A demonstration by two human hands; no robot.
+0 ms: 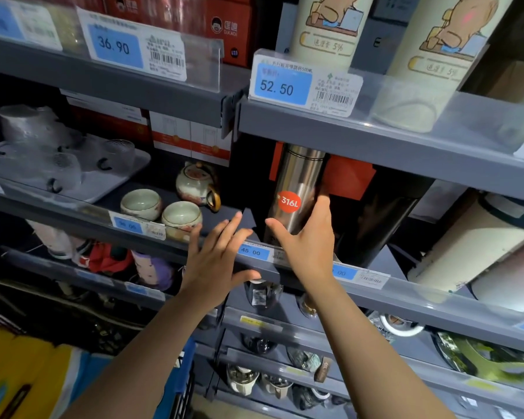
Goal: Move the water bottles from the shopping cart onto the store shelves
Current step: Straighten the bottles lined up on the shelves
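Observation:
A tall steel water bottle (297, 189) with a red 316L sticker stands upright on the middle grey shelf (406, 294). My right hand (306, 237) cups its lower part, thumb on the left side and fingers on the right. My left hand (218, 261) hovers just left of the bottle at the shelf's front edge, fingers straight and spread, holding nothing. A dark bottle (378, 219) stands right beside the steel one. The shopping cart (182, 385) shows as a blue and black edge at the lower left.
Cream cartoon bottles (327, 28) stand on the upper shelf behind a 52.50 price tag (282, 86). A teapot (195, 184) and tea cups (141, 204) sit to the left. Large pale flasks (472, 246) fill the right. Lower shelves hold glass bottles.

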